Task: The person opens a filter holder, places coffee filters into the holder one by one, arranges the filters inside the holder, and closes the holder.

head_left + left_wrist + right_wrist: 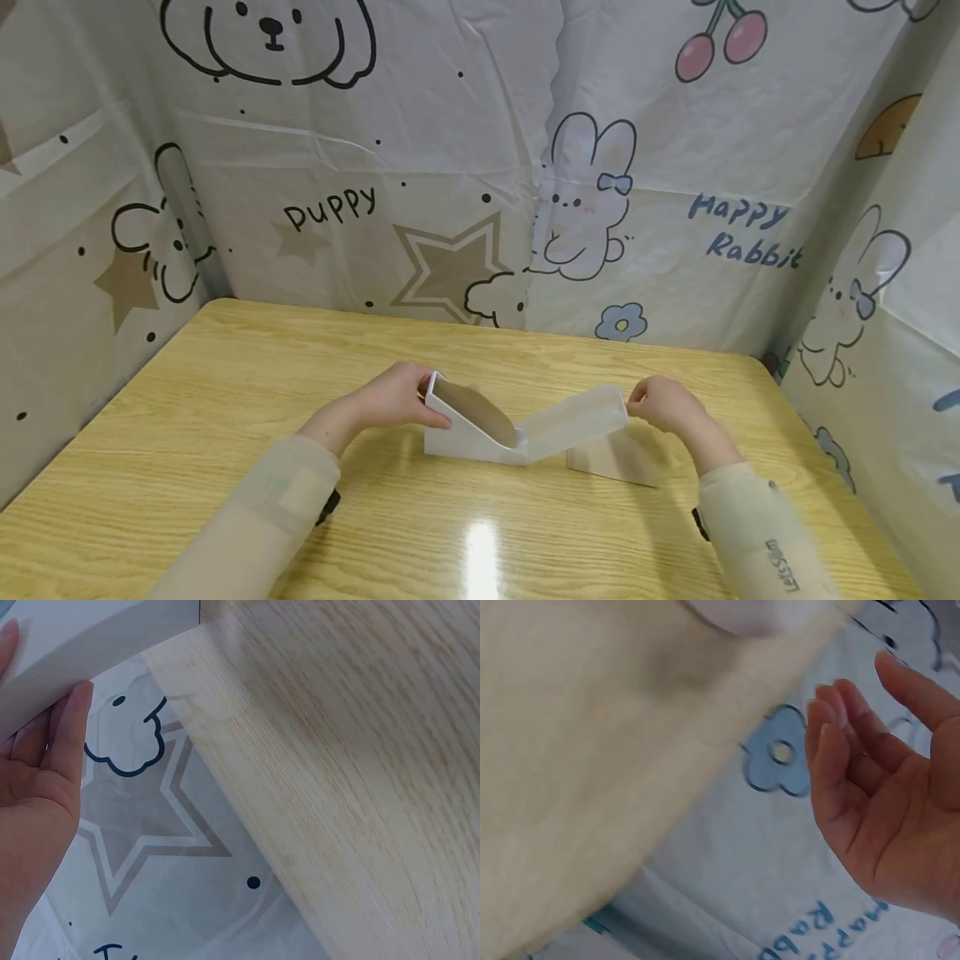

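A white box with slanted sides and a tan inside stands on the table, its long white lid swung out to the right and tilted upward. My left hand grips the box's raised left end, thumb on the near side. In the left wrist view, the fingers of that left hand press along the white wall. Just past the lid's far right end is my right hand. The right wrist view shows this right hand with fingers loosely bent, thumb apart, and nothing between them.
Under the lid lies a flat tan panel on the wooden table. Printed cloth with cartoon animals hangs behind the table and along both sides. The table's far edge runs a short way beyond the hands.
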Tool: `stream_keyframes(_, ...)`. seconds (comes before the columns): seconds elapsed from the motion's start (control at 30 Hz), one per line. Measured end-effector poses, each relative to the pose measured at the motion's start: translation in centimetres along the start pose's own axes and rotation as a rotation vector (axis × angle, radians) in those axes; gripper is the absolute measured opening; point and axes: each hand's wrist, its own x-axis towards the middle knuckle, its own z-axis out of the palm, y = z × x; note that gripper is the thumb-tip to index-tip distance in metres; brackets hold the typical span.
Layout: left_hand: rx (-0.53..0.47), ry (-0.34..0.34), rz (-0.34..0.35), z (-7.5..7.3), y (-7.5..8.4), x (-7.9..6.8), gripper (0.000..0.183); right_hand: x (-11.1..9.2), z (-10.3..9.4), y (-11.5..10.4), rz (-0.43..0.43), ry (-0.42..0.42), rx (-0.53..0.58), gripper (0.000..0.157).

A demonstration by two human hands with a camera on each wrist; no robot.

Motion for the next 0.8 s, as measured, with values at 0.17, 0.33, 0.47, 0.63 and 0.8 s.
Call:
stream_keyframes(0.17,-0.002,-0.004,0.004,0.1,0.2,0.0,0.028,0.4,2.5,1.3,0.022,-0.087,0.001,0.021)
stream_keyframes(0.33,-0.007,-0.007,0.005,0.2,0.1,0.1,0.028,0.8,3.3,1.8,0.026,-0.07,-0.025,0.023)
stream_keyframes(0.47,-0.004,-0.008,0.008,0.1,0.0,0.1,0.027,1.0,3.5,1.8,0.033,-0.069,-0.006,0.028)
stream_keyframes(0.63,0.001,-0.002,0.012,0.0,0.0,0.0,0.027,0.8,3.4,1.6,0.019,-0.03,0.008,0.033)
stream_keyframes(0.8,0.006,-0.001,0.022,0.0,0.1,0.0,0.027,0.6,3.0,1.5,0.006,-0.008,0.006,0.021)
